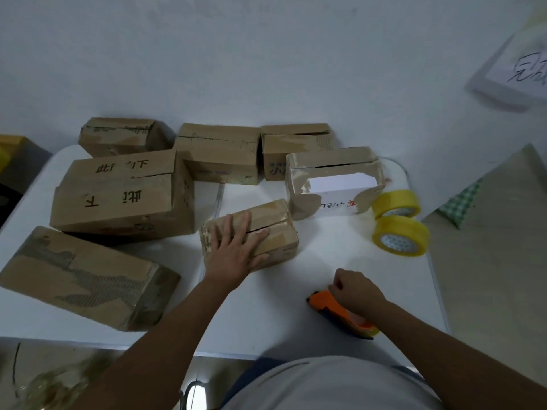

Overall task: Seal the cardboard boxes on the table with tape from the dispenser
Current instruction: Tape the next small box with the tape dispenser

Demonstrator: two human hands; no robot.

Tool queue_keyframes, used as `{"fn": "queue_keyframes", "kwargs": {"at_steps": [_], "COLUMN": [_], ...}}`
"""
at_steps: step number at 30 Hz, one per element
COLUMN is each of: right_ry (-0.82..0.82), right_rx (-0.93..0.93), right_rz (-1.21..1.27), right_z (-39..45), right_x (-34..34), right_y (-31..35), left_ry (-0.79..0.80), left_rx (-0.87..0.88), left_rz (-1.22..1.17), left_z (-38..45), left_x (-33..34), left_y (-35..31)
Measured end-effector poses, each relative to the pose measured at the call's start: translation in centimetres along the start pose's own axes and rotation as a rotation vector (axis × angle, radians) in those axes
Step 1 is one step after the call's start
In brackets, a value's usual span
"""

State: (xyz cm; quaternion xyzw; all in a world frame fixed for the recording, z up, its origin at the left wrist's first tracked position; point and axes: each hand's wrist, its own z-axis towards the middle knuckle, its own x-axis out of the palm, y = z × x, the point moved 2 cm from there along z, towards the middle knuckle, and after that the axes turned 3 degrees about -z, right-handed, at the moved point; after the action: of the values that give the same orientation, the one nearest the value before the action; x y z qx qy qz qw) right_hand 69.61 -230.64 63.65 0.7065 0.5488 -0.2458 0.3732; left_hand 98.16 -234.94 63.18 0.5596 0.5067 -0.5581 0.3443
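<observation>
Left hand (235, 250) lies flat, fingers spread, on the small box (251, 232) at counter (296, 321) centre, likely steadying its open seam. Right hand (355, 287) is clamped on the orange tape dispenser (331, 309), near right. Other boxes (118, 196) wait far left.

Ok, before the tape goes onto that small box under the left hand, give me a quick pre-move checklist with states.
1. Left hand steadies the small box: ok, palm flat on top.
2. Right hand grips the orange dispenser: ok.
3. Flaps closed: ok, only a narrow seam shows.
4. Seam free for tape: not ok, fingers lie over it.
5. Tape end ready at the dispenser: cannot tell.
6. Spare rolls nearby: ok.
</observation>
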Motion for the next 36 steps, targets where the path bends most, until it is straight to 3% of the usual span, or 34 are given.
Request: {"fn": "queue_keyframes", "kwargs": {"at_steps": [3,11,14,17,19,25,28,32,36], "right_ry": [0.014,0.039,0.059,-0.046,-0.073,-0.411,-0.447,-0.384,-0.299], "right_rx": [0.029,-0.002,-0.134,0.006,-0.019,-0.019,-0.101,-0.268,-0.319], "right_rz": [-0.158,-0.211,-0.263,-0.042,-0.079,0.469,0.648,0.572,0.402], "right_z": [-1.6,-3.0,-3.3,-4.0,-4.2,-4.1,-5.1,-6.6,-6.2], "right_x": [0.7,3.1,4.1,4.5,4.3,-2.7,-6.8,-9.4,-8.0], "right_y": [-1.0,-2.7,-2.9,-3.6,-3.9,-2.4,-0.7,2.3,4.1], "left_ry": [-0.025,-0.016,0.015,0.04,0.046,0.045,0.044,0.035,-0.018], "left_rx": [0.011,0.034,0.074,0.157,0.215,0.331,0.354,0.366,0.319], "left_rz": [0.028,0.013,0.018,0.005,0.003,0.015,0.022,0.011,-0.136], "left_z": [0.1,-0.5,-1.4,-2.6,-3.6,-5.9,-6.4,-5.7,-5.6], "left_x": [0.3,0.3,0.5,0.6,0.8,1.3,1.7,1.9,1.7], "left_y": [0.0,-0.3,-0.4,-0.7,-1.0,-3.4,-5.4,-7.5,-7.7]}}
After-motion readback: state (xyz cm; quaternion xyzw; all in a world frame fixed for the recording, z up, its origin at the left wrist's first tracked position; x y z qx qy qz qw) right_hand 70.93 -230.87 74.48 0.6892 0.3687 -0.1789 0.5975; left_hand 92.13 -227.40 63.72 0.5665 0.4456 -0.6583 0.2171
